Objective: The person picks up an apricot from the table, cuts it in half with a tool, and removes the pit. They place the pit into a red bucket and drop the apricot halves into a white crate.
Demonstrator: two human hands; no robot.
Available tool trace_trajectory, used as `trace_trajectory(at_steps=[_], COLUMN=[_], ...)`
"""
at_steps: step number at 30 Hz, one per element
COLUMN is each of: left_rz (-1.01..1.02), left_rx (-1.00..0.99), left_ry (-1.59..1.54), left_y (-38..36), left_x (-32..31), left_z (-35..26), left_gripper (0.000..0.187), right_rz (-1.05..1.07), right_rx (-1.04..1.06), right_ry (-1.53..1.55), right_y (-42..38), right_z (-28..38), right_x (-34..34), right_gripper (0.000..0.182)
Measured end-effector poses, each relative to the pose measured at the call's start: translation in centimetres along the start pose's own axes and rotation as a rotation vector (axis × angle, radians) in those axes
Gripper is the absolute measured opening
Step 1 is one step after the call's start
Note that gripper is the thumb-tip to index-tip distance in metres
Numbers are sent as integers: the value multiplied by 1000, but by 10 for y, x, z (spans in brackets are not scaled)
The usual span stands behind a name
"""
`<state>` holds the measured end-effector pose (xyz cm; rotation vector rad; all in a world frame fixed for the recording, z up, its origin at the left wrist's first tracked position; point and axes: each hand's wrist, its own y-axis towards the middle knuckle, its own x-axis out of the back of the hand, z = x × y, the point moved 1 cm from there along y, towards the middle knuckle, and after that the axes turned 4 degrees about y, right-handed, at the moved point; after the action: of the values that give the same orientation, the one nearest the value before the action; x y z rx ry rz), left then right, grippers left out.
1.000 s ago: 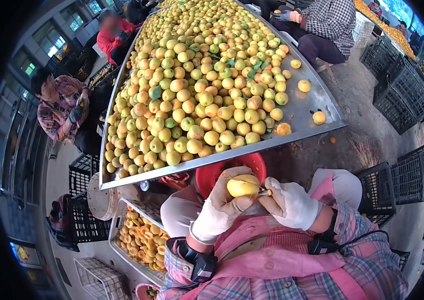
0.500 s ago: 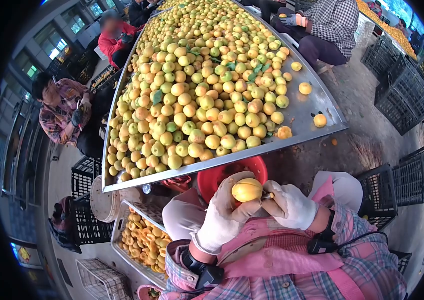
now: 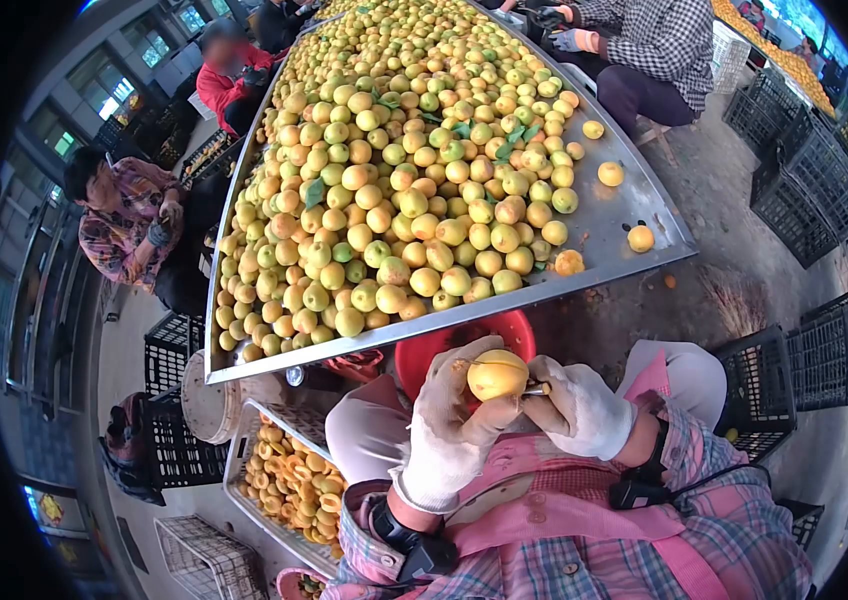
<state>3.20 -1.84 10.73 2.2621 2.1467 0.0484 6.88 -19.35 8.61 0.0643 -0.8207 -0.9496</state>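
Note:
In front of my lap, my gloved left hand (image 3: 449, 420) is closed around a yellow apricot (image 3: 497, 376). A dark seam or cut line runs along the fruit's upper side. My gloved right hand (image 3: 586, 412) grips a small knife-like tool (image 3: 538, 389). Only a short metal piece of it shows, close against the apricot, and the rest is hidden in my fingers. Below both hands sits a red basin (image 3: 412, 362), partly covered by my left hand.
A metal-edged table (image 3: 634, 262) heaped with apricots (image 3: 394, 200) stands ahead. By my left leg, a white crate (image 3: 289, 540) holds halved apricots (image 3: 294, 480). Black crates (image 3: 754, 385) stand at the right. Co-workers sit along both table sides, one in a checked shirt (image 3: 649, 50).
The apricot has turned in my left fingers, its seam shifting towards the top. My hands stay nearly in place. The checked-shirt co-worker's hands have moved.

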Motion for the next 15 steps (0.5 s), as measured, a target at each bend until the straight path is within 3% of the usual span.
trace_trajectory(at_steps=[5, 7, 11, 14, 15], left_rz=[25, 6, -6, -29, -100], left_rx=[-133, 98, 145, 198, -7], left_ry=[428, -225, -464, -417, 86], left_y=[-1, -5, -10, -10, -9], left_x=[6, -7, -14, -13, -8], left_z=[-5, -13, -10, -16, -11], left_gripper=[76, 81, 81, 81, 80], right_rz=[0, -42, -120, -131, -144], right_rx=[27, 59, 98, 124, 151], right_ry=[16, 51, -32, -13, 26], right_y=[-2, -1, 0, 3, 4], right_z=[-7, -6, -4, -4, -4], right_x=[-5, -6, -8, -8, -8], right_gripper=[22, 22, 25, 26, 26])
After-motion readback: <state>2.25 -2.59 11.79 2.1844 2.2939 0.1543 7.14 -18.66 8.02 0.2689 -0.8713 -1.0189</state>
